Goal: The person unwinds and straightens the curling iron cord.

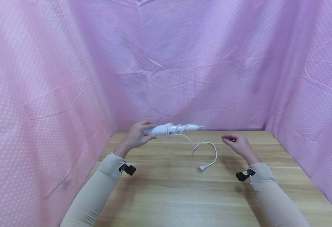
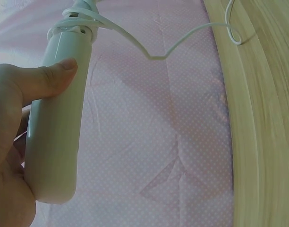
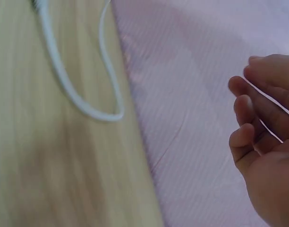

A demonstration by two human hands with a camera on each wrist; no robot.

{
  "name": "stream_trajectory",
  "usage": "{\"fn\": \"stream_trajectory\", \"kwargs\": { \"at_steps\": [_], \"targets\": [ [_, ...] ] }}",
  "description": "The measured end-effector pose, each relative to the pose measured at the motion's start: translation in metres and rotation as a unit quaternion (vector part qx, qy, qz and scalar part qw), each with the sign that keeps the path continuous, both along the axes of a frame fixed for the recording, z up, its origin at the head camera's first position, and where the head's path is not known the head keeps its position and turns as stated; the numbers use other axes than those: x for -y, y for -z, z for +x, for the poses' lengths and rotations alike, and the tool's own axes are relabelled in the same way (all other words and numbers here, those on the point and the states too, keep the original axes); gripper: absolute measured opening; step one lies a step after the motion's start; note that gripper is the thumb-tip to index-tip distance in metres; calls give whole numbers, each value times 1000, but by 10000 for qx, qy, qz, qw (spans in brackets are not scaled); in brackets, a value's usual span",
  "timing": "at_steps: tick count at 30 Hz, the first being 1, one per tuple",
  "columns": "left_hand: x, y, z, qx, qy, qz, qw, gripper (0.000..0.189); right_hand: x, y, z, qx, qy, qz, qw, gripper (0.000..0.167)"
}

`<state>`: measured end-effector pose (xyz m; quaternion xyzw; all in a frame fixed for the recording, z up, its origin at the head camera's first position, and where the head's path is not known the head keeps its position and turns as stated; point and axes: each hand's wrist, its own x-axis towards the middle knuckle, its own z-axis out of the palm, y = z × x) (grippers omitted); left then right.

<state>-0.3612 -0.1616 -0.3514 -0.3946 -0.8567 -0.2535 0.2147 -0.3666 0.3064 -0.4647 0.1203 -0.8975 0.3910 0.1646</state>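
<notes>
My left hand [image 1: 137, 135] holds a white wand-shaped electric appliance [image 1: 157, 130] by its thick, smooth, rounded end, with the thumb [image 2: 50, 79] along its side. Nearly level above the far part of the table, the appliance points its thinner end to the right. Its white cord [image 1: 180, 128] is wound in several loops around the thinner part. From there the rest of the cord [image 1: 216, 151] hangs down and curves over the table to a plug [image 1: 201, 169]. To the right of the cord, my right hand [image 1: 238, 145] is raised with nothing in it, fingers loosely curled.
A wood-grain table [image 1: 166, 195] lies below both hands. Pink dotted cloth [image 1: 183, 78] hangs behind the table's far edge and along both sides. A small black wrist camera [image 1: 129, 170] sits on the left sleeve, and another camera [image 1: 242, 176] on the right.
</notes>
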Motion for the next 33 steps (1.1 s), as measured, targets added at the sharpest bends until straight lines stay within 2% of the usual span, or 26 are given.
{"fn": "stream_trajectory", "kwargs": {
  "at_steps": [8, 16, 23, 24, 31, 33],
  "targets": [
    [-1, 1, -4, 20, -77, 102, 9999, 40, 23, -32, 12, -565, -355, -536, 9963, 22],
    [-6, -4, -8, -154, -415, 312, 9985, 45, 61, -68, 28, -825, -852, -1031, 9876, 22],
    [-15, -11, -8, -74, -710, 276, 9971, 44, 107, -91, 46, -1052, -1343, -1024, 9800, 20],
    [-16, -12, -7, -59, -717, 267, 9971, 44, 113, -92, 46, -1057, -1406, -1048, 9788, 19],
    [-20, -14, -5, -32, -775, 231, 9967, 44, 143, -61, 21, -1014, -1544, -1140, 9762, 16],
    [-20, -15, -5, -7, -797, 198, 9966, 44, 152, -58, 17, -1003, -1531, -1162, 9762, 18]
  ]
}}
